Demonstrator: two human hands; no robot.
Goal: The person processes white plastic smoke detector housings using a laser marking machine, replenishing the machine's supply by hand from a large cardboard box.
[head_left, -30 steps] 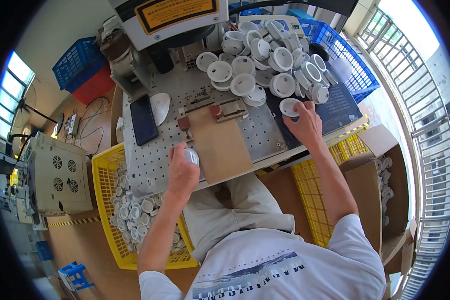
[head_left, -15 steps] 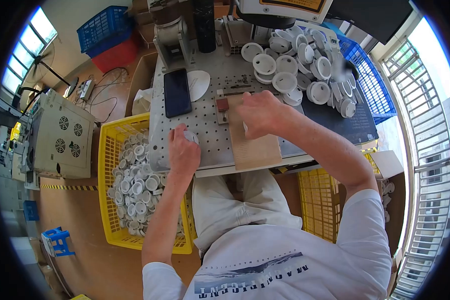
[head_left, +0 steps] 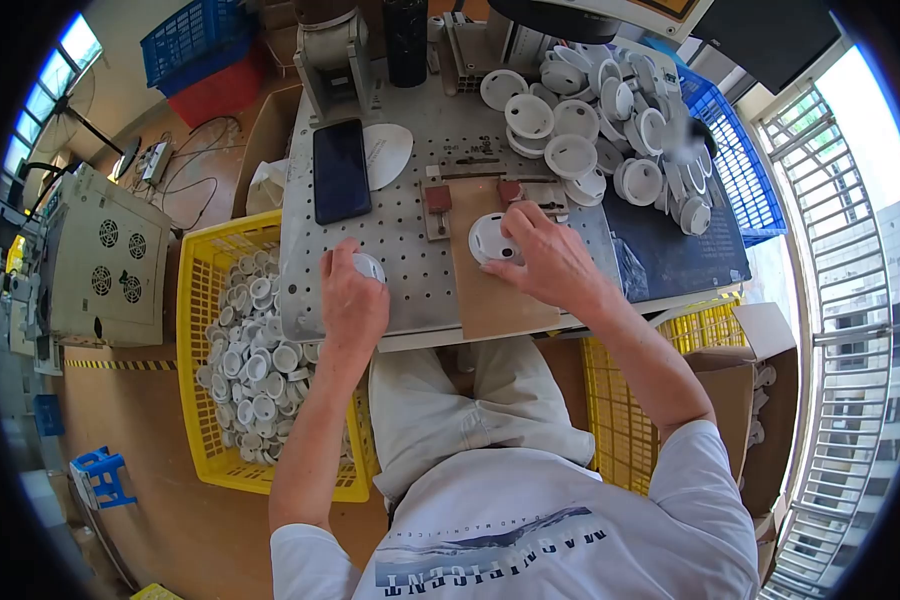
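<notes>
My right hand (head_left: 555, 255) grips a round white plastic cover (head_left: 488, 240) by its right edge, thumb below and fingers above. The cover lies over a brown board (head_left: 500, 305), just below two small red blocks (head_left: 437, 198) of a metal fixture. Closed around another white round piece (head_left: 370, 268) is my left hand (head_left: 354, 295), low over the perforated metal plate (head_left: 410, 290). Most of that piece is hidden by the fingers.
A heap of white round covers (head_left: 575, 120) fills the back right. A phone (head_left: 340, 170) and a white paper disc (head_left: 387, 155) lie at the left. A yellow basket (head_left: 198, 400) of white parts stands below left. Machine parts (head_left: 335, 65) rise at the back.
My right hand has shifted right and turned, so the cover in its fingers and the second red block now show. My left hand stays about where it was. The view has shifted slightly.
</notes>
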